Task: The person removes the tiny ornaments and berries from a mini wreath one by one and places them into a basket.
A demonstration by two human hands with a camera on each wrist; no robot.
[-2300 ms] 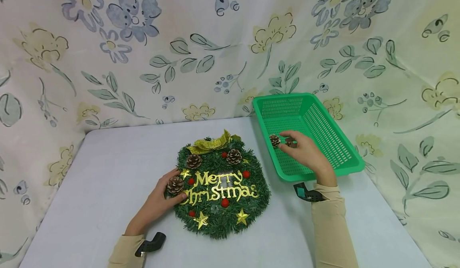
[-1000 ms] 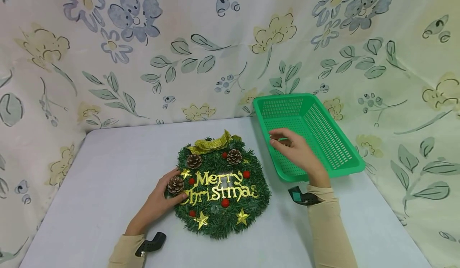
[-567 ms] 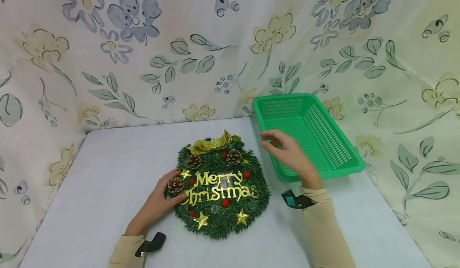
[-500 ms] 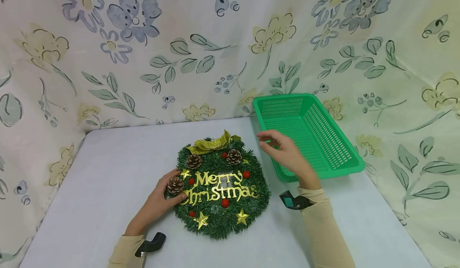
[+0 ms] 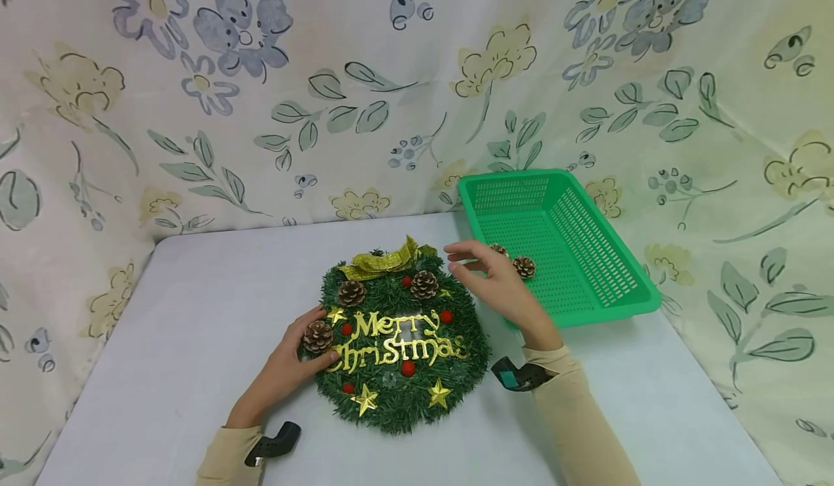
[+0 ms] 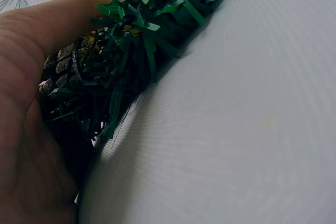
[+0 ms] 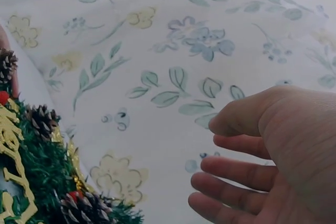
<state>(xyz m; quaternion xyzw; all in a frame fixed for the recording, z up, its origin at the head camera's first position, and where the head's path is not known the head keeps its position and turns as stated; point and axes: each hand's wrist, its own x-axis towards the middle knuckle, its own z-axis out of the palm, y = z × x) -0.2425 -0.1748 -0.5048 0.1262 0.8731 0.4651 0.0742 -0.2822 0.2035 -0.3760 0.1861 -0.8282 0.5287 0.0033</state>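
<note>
**Work looks well begun but not finished; the widest room is on the left**

In the head view, the wreath (image 5: 389, 299) lies flat near the middle of the surface (image 5: 195, 312). Its gold lettering, stars, red balls and ribbon (image 5: 384, 260) are in place. Three pine cones show on it: an upper left cone (image 5: 352, 292), an upper right cone (image 5: 424, 284) and a side cone (image 5: 318, 335) at the left edge. Two loose cones (image 5: 523, 266) lie inside the green basket (image 5: 596, 243), one of them partly hidden. Because the cones are divided between these two places, I judge that some handling remains. The left hand (image 5: 293, 352) holds the wreath's left edge, its fingers bent around it, beside the side cone. The right hand (image 5: 498, 279) is above the gap between wreath and basket, its fingers apart and holding nothing.

This gap is narrow, and the basket's rim is under the right hand, so I think low movement there could catch it. The basket's right corner is close to the surface's edge. The floral cloth (image 5: 391, 37) limits the far side; on the left there is wide free room.

In the left wrist view, the greenery is inside the left hand's grip, with bare surface next to it.

In the right wrist view, the right hand's fingers are relaxed and separate, touching nothing; the wreath is well apart from them.
</note>
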